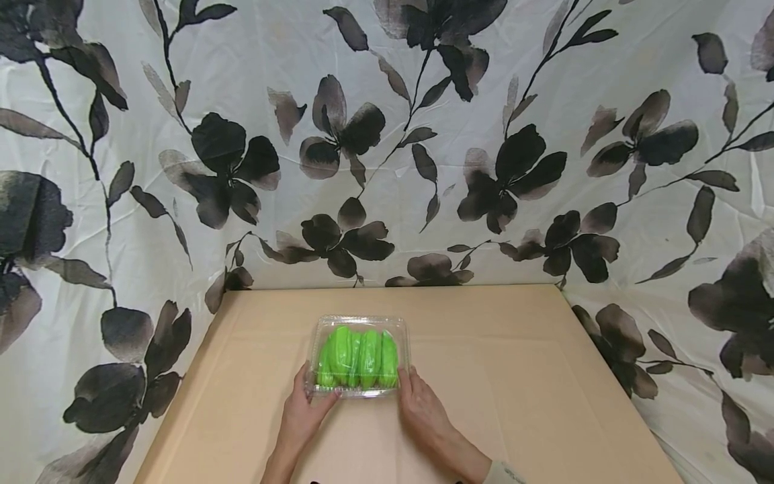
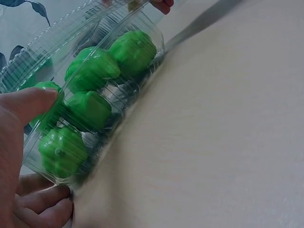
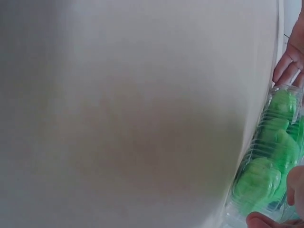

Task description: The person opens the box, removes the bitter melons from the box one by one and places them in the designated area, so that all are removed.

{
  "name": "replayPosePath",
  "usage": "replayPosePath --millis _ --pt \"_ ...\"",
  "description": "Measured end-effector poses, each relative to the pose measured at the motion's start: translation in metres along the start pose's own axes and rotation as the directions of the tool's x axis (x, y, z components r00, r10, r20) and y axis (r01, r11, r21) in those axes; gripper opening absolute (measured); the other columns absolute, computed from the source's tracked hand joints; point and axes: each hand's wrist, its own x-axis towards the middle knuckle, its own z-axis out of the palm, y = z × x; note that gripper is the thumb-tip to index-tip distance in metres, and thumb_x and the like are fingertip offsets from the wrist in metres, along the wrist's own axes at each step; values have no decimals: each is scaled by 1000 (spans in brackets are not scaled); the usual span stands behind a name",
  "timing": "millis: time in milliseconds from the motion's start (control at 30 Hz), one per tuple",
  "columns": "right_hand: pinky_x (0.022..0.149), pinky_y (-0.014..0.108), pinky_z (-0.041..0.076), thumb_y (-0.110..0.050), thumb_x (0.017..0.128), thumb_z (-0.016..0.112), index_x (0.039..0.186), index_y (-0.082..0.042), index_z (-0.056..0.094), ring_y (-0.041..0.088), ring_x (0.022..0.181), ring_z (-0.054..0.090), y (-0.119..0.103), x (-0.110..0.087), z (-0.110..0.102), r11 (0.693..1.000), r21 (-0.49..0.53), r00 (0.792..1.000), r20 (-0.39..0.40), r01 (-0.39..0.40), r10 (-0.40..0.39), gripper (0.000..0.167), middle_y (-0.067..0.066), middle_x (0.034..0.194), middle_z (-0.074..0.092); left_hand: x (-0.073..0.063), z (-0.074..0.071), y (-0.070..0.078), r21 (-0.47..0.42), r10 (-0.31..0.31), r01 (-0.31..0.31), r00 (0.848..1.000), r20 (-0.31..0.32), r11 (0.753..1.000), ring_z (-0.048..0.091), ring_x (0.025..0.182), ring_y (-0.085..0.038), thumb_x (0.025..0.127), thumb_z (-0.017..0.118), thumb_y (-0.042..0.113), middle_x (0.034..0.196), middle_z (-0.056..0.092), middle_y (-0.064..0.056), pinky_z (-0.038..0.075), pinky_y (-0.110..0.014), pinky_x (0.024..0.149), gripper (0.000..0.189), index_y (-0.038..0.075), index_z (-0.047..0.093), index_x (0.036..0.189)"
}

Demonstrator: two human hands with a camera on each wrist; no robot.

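A clear plastic clamshell box [image 1: 404, 339] with a lid sits near the middle of the tan surface. Inside lie several long, bright green, ribbed pieces [image 1: 370, 357] that look like peppers, side by side. My left hand [image 1: 304, 413] grips the box's near left corner; in the left wrist view its thumb [image 2: 40, 102] lies over the lid edge and the fingers curl low at the end. At the near right side, my right hand [image 1: 426, 411] holds the box with thumb and fingers. The right wrist view catches only part of the box [image 3: 259, 185], at its edge.
The tan tabletop [image 1: 514, 376] spreads out on both sides of the box. A white cloth [image 1: 417, 202] with dark printed flowers hangs behind the tabletop and along its sides. A sleeve cuff [image 1: 503, 473] shows at my right wrist.
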Motion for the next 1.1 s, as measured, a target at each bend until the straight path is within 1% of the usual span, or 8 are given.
replayPosePath --millis 33,100,133,367,600,700,933,1100 --pt "75 27 65 5 103 24 120 7 59 28 89 75 -1 0 0 1000 -1 1000 3 -7 7 39 28 101 71 0 0 0 1 0 0 1000 -1 1000 46 132 -57 83 77 53 151 39 -36 44 -68 108 105 9 19 159" --pt "72 27 65 2 106 9 120 7 58 28 86 74 -4 1 -1 1000 1 1000 5 -25 25 51 28 101 71 0 -1 0 3 -2 3 1000 -5 1000 47 132 -57 82 77 52 151 39 -36 45 -67 108 105 9 20 159" --pt "72 27 65 0 106 6 120 7 58 28 85 74 -5 0 -1 999 1 999 10 -34 34 54 28 102 70 0 -1 1 5 -4 4 1000 -5 1000 47 132 -56 82 77 52 151 40 -36 45 -67 108 105 9 20 159" --pt "66 28 64 0 106 8 121 7 55 28 79 72 -9 -2 0 997 1 997 1 -71 71 50 28 101 68 1 -1 1 3 -1 1 1000 -5 1000 44 135 -55 82 79 49 151 40 -34 44 -67 109 104 10 21 159" --pt "71 33 66 -12 109 4 127 -2 43 32 83 72 -8 -6 -1 985 129 992 66 -115 107 44 32 109 66 0 -2 3 13 -5 5 1000 10 1000 46 132 -57 82 78 52 150 39 -37 44 -69 108 107 8 18 159" --pt "71 34 66 -13 109 4 131 -4 40 32 83 72 -7 -7 -2 983 151 992 79 -109 98 44 33 111 65 0 -2 3 15 -11 10 1000 17 1000 45 133 -57 83 77 52 151 38 -37 43 -69 109 107 8 17 159" --pt "63 32 64 -5 109 10 136 1 45 30 78 71 -4 -7 0 997 75 1000 -4 -27 27 44 32 107 67 1 -2 2 -1 -8 8 1000 17 1000 43 135 -57 84 78 48 152 38 -35 41 -70 109 107 9 16 160" --pt "60 32 63 -3 108 13 132 5 47 30 77 71 -4 -7 1 999 47 999 -33 -26 28 42 31 104 68 2 -1 3 -6 -16 16 1000 18 1000 41 137 -56 83 79 48 154 37 -34 40 -70 111 107 10 16 161"
